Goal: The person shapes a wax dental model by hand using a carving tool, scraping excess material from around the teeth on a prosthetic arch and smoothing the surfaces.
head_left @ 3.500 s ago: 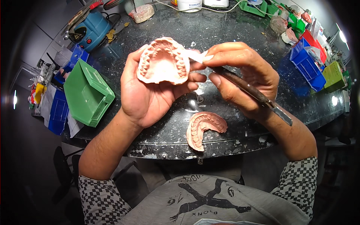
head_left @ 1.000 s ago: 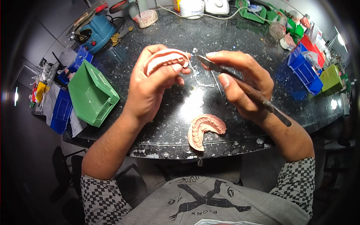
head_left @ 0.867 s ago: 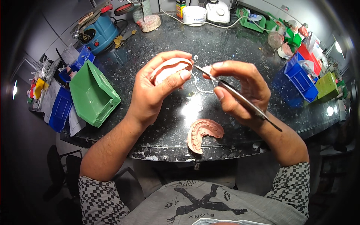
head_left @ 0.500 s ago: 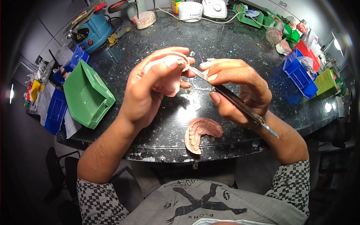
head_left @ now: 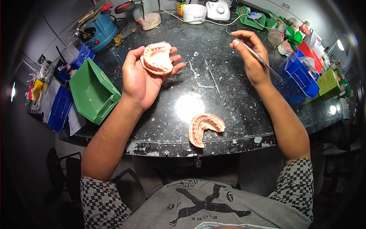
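On the open palm of my left hand (head_left: 139,86) rests a pink dental cast (head_left: 158,57), a full arch with its teeth facing up. The thumb lies along its side, and the other fingers spread out under and past it. Farther right, my right hand (head_left: 253,63) pinches a slim double-ended dental knife (head_left: 272,71), apart from the cast. One metal end sticks out beyond the wrist side. A second pink cast (head_left: 196,133), horseshoe-shaped with a row of teeth, lies near the front edge of the table.
A thin metal probe (head_left: 212,78) and stringy pale scraps (head_left: 197,78) lie mid-table. Left are a green bin (head_left: 89,91) and a blue machine (head_left: 97,34). A white tub (head_left: 194,13) stands at the back. Blue bins (head_left: 301,74) line the right side.
My hands have moved apart. The left has tipped the cast so its teeth face up; the right has carried the knife away from it, up and to the right.
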The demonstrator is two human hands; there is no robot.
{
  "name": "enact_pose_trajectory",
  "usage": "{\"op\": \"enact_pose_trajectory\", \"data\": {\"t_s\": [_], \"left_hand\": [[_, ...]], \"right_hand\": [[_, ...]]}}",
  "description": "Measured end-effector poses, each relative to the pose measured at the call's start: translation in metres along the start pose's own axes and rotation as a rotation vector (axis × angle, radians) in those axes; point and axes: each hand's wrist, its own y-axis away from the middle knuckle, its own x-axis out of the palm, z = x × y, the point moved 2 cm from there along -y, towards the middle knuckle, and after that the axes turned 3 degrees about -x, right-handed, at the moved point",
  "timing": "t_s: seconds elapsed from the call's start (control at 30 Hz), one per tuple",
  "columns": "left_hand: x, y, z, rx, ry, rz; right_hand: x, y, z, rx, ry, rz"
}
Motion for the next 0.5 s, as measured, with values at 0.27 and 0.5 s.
{"op": "enact_pose_trajectory", "data": {"t_s": [0.27,0.5], "left_hand": [[-0.020,-0.020,-0.007,0.109,-0.148,-0.152],[-0.027,-0.018,-0.007,0.127,-0.284,-0.129]], "right_hand": [[-0.032,-0.014,-0.034,-0.014,0.199,-0.119],[-0.029,-0.003,-0.026,0.031,0.350,-0.131]]}}
